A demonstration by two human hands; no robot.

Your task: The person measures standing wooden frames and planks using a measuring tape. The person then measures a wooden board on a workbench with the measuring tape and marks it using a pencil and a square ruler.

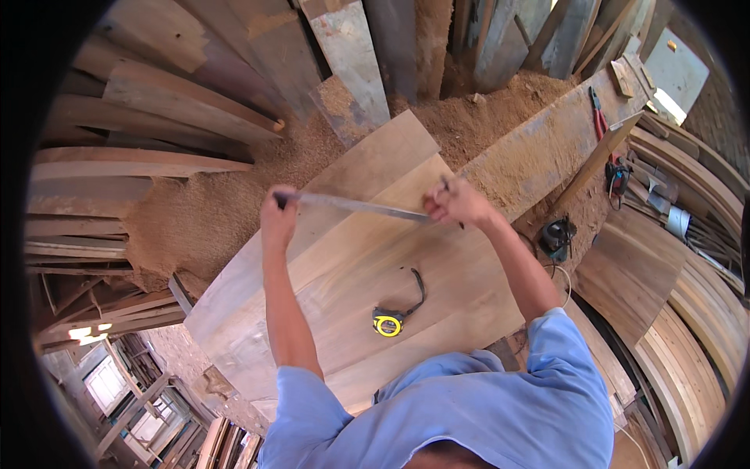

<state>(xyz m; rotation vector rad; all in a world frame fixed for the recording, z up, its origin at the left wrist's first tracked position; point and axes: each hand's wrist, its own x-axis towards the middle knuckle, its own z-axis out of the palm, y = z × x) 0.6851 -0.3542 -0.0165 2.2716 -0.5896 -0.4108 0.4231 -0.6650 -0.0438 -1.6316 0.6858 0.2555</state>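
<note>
Sawdust [180, 227] and boards [180, 102] around a wooden panel [469, 289]

Over the panel, my left grip [280, 217] clasps the metal strip [359, 205] by its dark end; its far end meets my right grip [461, 203], too blurred to tell its hold. Nearer me lies a tape measure [387, 322].

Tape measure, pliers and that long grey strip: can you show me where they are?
Tape measure [387, 323]: head view, its round yellow face.
Pliers [600, 122]: head view, the red handles.
Grey strip [359, 206]: head view, middle of its length.
</note>
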